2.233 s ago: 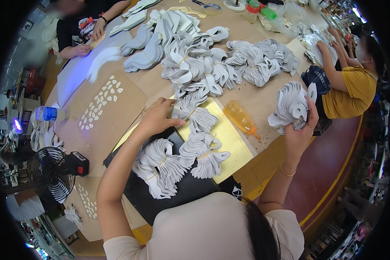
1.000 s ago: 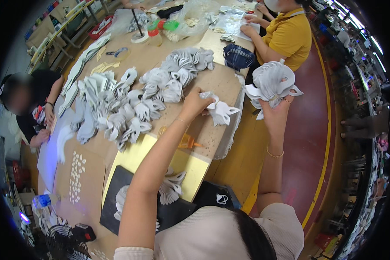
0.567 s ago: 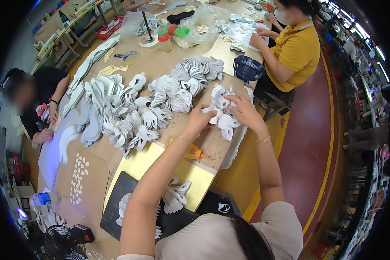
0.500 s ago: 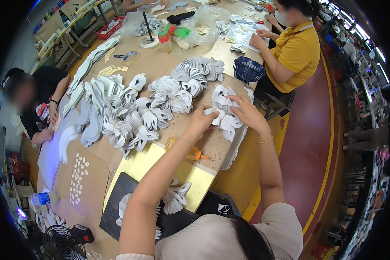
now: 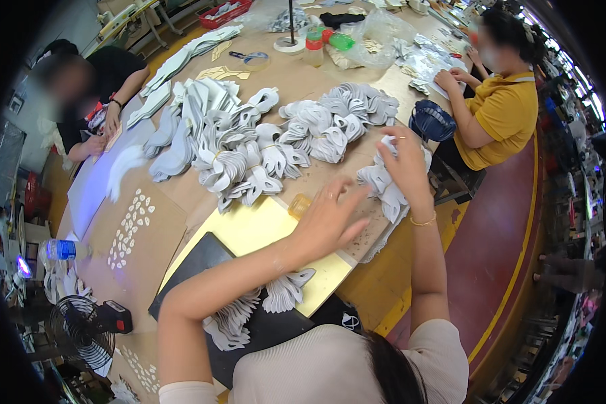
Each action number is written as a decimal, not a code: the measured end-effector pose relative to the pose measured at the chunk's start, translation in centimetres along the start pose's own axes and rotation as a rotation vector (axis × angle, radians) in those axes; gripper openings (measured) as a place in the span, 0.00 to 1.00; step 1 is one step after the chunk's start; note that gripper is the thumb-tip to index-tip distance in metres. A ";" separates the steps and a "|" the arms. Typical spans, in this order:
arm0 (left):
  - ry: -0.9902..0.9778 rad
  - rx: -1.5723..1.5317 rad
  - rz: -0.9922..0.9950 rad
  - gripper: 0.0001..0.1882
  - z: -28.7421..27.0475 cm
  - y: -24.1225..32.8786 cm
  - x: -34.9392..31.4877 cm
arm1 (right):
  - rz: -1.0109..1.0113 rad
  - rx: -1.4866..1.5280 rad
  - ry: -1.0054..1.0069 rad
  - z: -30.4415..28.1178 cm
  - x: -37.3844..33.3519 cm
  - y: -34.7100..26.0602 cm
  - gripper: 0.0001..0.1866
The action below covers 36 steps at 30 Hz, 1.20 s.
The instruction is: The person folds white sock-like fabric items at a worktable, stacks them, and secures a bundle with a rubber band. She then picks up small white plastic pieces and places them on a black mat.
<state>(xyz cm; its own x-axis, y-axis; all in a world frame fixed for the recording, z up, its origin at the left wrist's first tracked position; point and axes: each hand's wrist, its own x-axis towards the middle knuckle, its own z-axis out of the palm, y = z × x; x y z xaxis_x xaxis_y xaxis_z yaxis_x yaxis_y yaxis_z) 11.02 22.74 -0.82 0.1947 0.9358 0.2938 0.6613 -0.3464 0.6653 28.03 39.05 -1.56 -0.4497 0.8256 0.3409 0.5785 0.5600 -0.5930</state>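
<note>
"How should this be handled?"

"Nearest, the left hand (image 5: 326, 219) hangs over the yellow sheet (image 5: 246, 223), grip wide, fingers spread, holding nothing I can see. I'd keep it clear of the orange bottle (image 5: 299, 205) partly hidden behind it."

"And the right hand (image 5: 404, 161)?"

"Its fingers curve over the grey-white bundle (image 5: 388, 193) at the right edge of the counter (image 5: 367, 248); whether that grip is closed, I can't tell. Support both sides, lest the thin layers fan out or slip off."

"Counts?"

"At least two bundles (image 5: 287, 291) on the black board (image 5: 198, 269), partly behind the left forearm. One orange bottle. One bundle by the right hand. The heap (image 5: 269, 159) farther off overlaps too much to count. Beyond the right hand, one navy fan (image 5: 432, 121)."
</note>
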 end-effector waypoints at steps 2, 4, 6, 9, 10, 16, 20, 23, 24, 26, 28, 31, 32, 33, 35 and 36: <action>0.039 0.166 0.221 0.30 -2.1 -0.3 -3.6 | -0.190 -0.124 0.018 3.4 0.4 -1.8 0.23; 0.043 0.271 0.329 0.29 -4.3 -0.7 -6.3 | -0.226 -0.267 -0.028 6.0 0.5 -4.6 0.25; 0.068 0.183 0.133 0.28 -6.1 -0.6 -8.2 | -0.117 -0.232 -0.163 7.9 1.4 -4.6 0.25; 0.152 0.080 -0.032 0.27 -7.6 -1.7 -10.1 | -0.166 -0.013 -0.186 8.9 3.0 -2.6 0.27; 0.188 0.047 -0.065 0.27 -7.9 -2.1 -10.5 | -0.217 0.085 -0.166 8.5 3.4 -1.8 0.28; 0.324 0.073 -0.082 0.30 -8.8 -3.2 -10.3 | 0.405 1.164 -0.403 1.9 1.6 -5.8 0.28; 0.360 0.099 0.032 0.37 -9.6 -1.8 -8.0 | 0.400 1.426 -0.391 0.0 -1.4 -8.8 0.32; 0.331 0.201 0.107 0.44 -11.5 0.3 -6.4 | 0.316 1.413 -0.422 -0.4 -2.4 -10.0 0.36; 0.316 0.247 0.121 0.46 -12.1 1.0 -6.0 | 0.320 1.369 -0.450 -0.7 -2.6 -10.7 0.36; 0.268 0.151 0.050 0.46 -12.3 1.6 -5.5 | 0.323 1.284 -0.508 -0.8 -3.1 -11.8 0.38; 0.150 -0.174 -0.114 0.43 -11.6 1.4 -5.7 | 0.306 1.312 -0.588 -0.4 -3.5 -13.1 0.39; 0.186 -0.815 -0.342 0.36 -11.1 0.0 -7.1 | 0.350 1.472 -0.711 -1.8 -3.9 -16.9 0.39; 0.194 -1.069 -0.446 0.34 -11.2 -0.3 -7.5 | 0.255 1.384 -0.707 -2.0 -4.1 -16.9 0.38; 0.179 -1.057 -0.428 0.33 -11.4 -0.4 -7.8 | 0.160 1.295 -0.699 -2.3 -4.2 -16.6 0.37; 0.156 -1.144 -0.441 0.34 -11.4 -0.3 -8.2 | 0.101 1.152 -0.635 -3.1 -4.6 -17.4 0.31; 0.143 -1.191 -0.446 0.35 -11.4 -0.2 -8.3 | 0.103 1.137 -0.631 -3.2 -4.5 -17.6 0.29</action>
<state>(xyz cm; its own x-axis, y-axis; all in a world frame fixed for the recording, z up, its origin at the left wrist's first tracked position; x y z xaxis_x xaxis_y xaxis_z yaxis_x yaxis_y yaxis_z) 1.04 14.31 4.45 -0.0038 0.9959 -0.0909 -0.4194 0.0809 0.9042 22.08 25.71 9.64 -0.8578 0.5123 0.0422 -0.1274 -0.1322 -0.9830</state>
